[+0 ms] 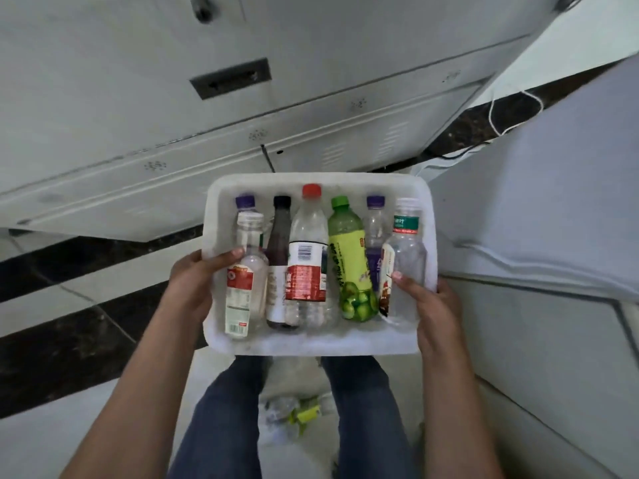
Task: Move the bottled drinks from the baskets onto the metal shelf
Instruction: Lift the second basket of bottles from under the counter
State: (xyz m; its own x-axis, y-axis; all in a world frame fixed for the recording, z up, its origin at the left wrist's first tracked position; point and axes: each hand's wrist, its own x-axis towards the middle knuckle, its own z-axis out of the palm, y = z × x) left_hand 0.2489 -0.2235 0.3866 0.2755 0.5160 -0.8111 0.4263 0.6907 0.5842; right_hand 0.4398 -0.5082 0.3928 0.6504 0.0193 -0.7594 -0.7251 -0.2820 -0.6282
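You are looking straight down at a white plastic basket [320, 347] that you carry level in front of your waist, above your two legs in blue jeans [224, 420]. Your left hand [193, 281] grips the basket's left rim, thumb hooked over the edge and touching a bottle; your right hand [435, 305] grips the right rim the same way, thumb inside — a two-sided hold that likely keeps the load from sliding. Inside, the bottled drinks lie on their sides in a row, caps pointing away from you, packed touching one another so they cannot roll. From your left: a clear bottle with a red and white label [242, 288], a dark bottle with a black cap [278, 257], a clear bottle with a red cap and red label [307, 257], a green bottle with a green cap [349, 261], and a clear bottle with a green neck band [404, 257]; two purple-capped bottles [245, 201] lie partly hidden beneath. A grey metal cabinet [311, 36] stands ahead. More bottles — blurred — lie on the floor [52, 437] between your feet. No bottle has yet left this basket.
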